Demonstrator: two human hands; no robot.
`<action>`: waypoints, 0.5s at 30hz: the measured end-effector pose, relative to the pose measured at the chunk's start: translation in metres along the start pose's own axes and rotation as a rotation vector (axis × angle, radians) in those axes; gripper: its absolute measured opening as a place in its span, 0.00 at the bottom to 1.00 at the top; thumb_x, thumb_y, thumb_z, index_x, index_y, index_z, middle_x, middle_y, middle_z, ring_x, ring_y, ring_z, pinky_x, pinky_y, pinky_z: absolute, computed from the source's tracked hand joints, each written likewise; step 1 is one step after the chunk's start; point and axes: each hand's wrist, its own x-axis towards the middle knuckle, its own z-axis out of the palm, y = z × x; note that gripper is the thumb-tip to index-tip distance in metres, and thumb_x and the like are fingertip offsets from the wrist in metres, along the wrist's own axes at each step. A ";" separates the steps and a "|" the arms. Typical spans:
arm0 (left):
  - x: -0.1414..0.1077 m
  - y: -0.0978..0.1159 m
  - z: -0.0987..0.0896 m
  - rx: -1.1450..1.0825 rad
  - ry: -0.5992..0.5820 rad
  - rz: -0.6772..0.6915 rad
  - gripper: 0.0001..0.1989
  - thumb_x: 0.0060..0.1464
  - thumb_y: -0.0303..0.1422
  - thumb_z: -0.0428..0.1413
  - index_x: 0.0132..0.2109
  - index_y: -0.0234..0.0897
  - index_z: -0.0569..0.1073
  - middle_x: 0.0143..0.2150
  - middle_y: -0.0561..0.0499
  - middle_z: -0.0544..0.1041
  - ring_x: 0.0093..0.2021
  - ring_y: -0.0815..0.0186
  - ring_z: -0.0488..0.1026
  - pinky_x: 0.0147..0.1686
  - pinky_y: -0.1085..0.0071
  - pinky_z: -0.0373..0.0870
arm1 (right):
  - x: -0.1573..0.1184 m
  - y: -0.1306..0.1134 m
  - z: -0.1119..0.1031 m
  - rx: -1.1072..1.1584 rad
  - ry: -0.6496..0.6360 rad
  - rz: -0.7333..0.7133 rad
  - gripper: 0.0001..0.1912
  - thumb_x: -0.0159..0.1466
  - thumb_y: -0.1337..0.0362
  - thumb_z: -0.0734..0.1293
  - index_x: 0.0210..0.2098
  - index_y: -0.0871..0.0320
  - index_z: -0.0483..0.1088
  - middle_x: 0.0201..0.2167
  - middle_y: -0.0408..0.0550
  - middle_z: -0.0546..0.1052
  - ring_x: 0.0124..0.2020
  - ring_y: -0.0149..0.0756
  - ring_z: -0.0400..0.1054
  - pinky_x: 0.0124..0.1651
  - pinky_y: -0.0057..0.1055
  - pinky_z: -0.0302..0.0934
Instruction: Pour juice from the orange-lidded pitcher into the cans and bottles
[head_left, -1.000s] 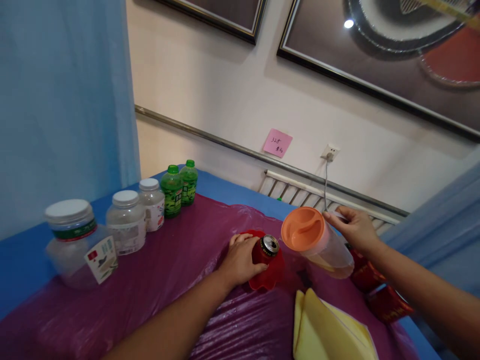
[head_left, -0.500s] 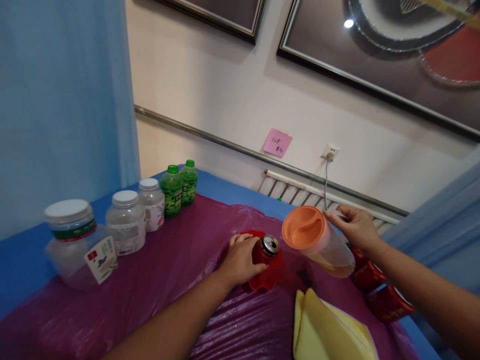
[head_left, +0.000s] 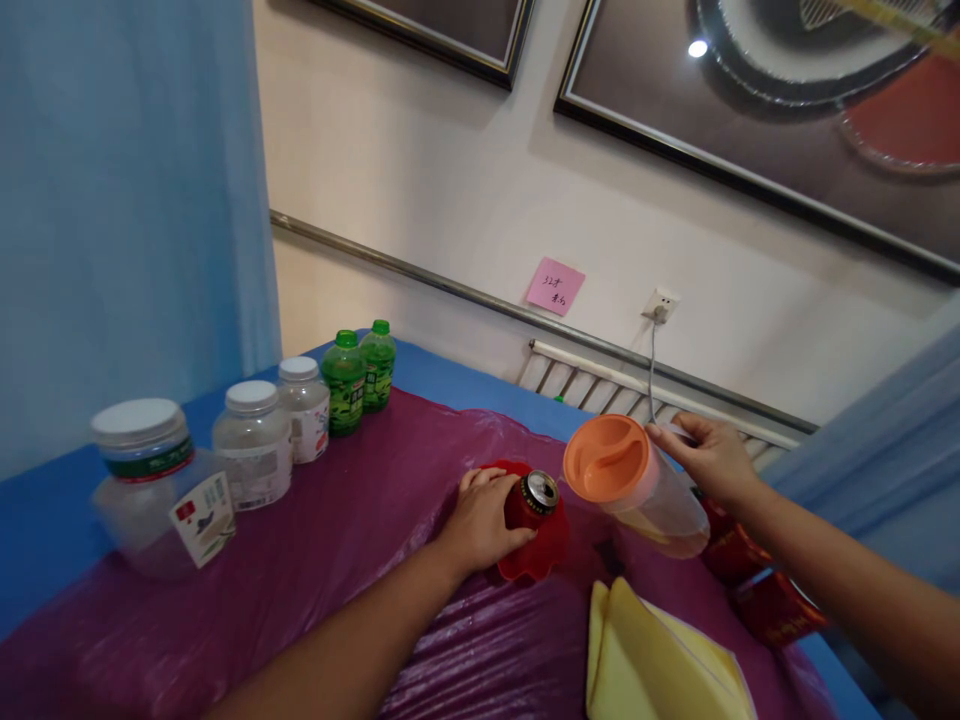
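My left hand (head_left: 484,520) is wrapped round a dark red can (head_left: 531,500) with an open top. The can stands in a red scalloped dish (head_left: 551,545). On the right, my right hand (head_left: 709,455) grips the handle of a clear pitcher (head_left: 671,500) with an orange lid (head_left: 606,458). The pitcher is tilted left, its lid side close to the can's top, and pale yellowish liquid lies low inside it. Whether liquid is flowing between them is too small to tell.
A yellow cloth (head_left: 660,660) lies on the purple plastic sheet (head_left: 322,560) in front. Red cans (head_left: 780,605) are at the right. Clear jars (head_left: 251,450) and green bottles (head_left: 345,385) line the left. A wall with a radiator (head_left: 577,385) stands behind.
The pitcher has shifted very slightly in my right hand, its lid a touch lower. My left hand and the can look the same.
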 end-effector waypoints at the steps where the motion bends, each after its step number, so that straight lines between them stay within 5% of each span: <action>1: 0.000 0.000 0.000 0.001 -0.001 0.000 0.34 0.42 0.42 0.70 0.57 0.43 0.74 0.59 0.45 0.77 0.63 0.45 0.67 0.65 0.50 0.55 | 0.000 0.000 0.000 0.002 0.000 0.000 0.28 0.60 0.40 0.69 0.19 0.54 0.58 0.18 0.38 0.55 0.21 0.29 0.47 0.23 0.30 0.45; 15: -0.001 -0.002 0.002 0.010 -0.006 0.002 0.35 0.42 0.40 0.70 0.58 0.40 0.73 0.60 0.43 0.76 0.64 0.45 0.66 0.66 0.49 0.54 | 0.000 0.002 -0.001 -0.019 -0.003 -0.008 0.29 0.60 0.39 0.69 0.19 0.54 0.57 0.17 0.38 0.54 0.20 0.29 0.48 0.22 0.29 0.44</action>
